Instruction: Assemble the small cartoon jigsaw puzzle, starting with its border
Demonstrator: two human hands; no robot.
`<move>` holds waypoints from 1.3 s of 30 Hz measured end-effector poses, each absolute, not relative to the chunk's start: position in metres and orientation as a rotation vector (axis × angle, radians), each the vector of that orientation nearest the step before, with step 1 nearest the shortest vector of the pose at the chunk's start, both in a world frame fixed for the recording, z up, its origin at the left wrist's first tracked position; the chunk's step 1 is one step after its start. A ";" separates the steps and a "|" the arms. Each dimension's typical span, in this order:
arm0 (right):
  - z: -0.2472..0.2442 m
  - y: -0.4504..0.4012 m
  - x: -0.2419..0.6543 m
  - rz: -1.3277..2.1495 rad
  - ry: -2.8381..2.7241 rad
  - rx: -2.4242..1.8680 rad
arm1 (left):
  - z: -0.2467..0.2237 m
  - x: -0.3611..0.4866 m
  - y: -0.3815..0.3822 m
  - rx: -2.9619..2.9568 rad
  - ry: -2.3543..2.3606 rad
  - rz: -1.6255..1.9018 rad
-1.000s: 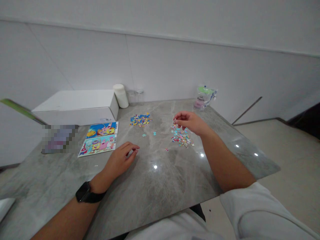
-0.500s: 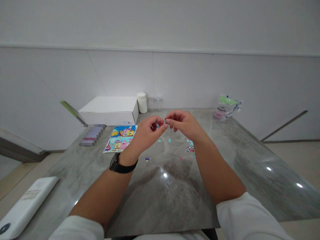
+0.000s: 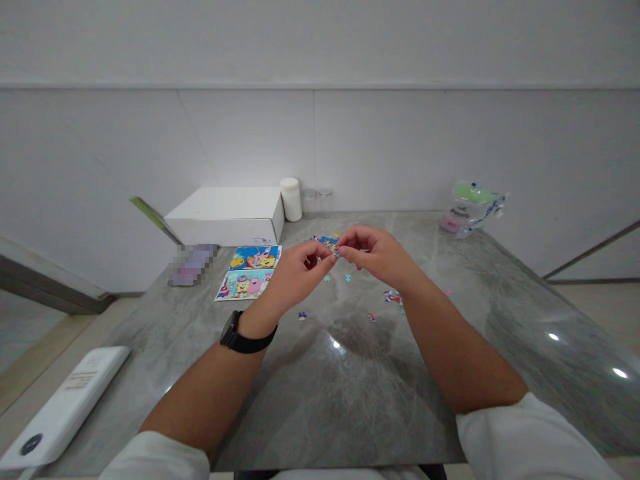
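Observation:
My left hand point(image 3: 299, 273), with a black watch point(image 3: 245, 333) on its wrist, is closed in a pinch over the middle of the table. Facing it, my right hand point(image 3: 383, 260) pinches too, and the fingertips of both meet at a tiny jigsaw puzzle piece point(image 3: 337, 250), mostly covered. Just behind the fingers lies a pile of blue and yellow puzzle pieces point(image 3: 326, 239), partly hidden. Loose pieces lie nearer me: a dark blue one point(image 3: 302, 316), a reddish one point(image 3: 371, 317), a light blue one point(image 3: 349, 277). By my right wrist is a red and teal cluster point(image 3: 393, 296).
Left of my hands lies a cartoon picture sheet point(image 3: 245, 285), with a white box point(image 3: 225, 217) behind it. A white bottle point(image 3: 291, 200) and two clear glasses point(image 3: 325, 202) stand by the wall. A plastic bag point(image 3: 473, 208) sits back right, a white device point(image 3: 67, 403) front left.
The view has shifted slightly. My joined hands have come a little lower and nearer me, so more of the pile shows behind them. Both still pinch at the small piece.

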State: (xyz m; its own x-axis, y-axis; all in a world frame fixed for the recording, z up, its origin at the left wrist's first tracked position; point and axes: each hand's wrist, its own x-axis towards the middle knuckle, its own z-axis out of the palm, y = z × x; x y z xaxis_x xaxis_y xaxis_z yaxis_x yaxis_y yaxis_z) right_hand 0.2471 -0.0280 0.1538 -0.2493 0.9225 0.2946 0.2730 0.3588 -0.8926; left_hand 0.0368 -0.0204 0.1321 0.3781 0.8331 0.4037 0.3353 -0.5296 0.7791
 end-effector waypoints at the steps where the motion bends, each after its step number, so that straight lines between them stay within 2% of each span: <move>1: 0.154 -0.028 0.248 0.910 -1.744 -1.062 | 0.133 0.037 -0.021 2.056 1.002 1.080; 39: 0.155 -0.027 0.255 0.954 -1.769 -1.066 | 0.131 0.036 -0.020 2.069 0.987 1.079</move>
State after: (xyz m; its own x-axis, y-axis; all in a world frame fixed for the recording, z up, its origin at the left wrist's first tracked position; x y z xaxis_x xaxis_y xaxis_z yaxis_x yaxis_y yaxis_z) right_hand 0.2548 -0.0272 0.1546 -0.2858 0.9198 0.2690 0.2810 0.3488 -0.8941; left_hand 0.0360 -0.0203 0.1312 0.3936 0.8223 0.4111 0.3358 -0.5449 0.7684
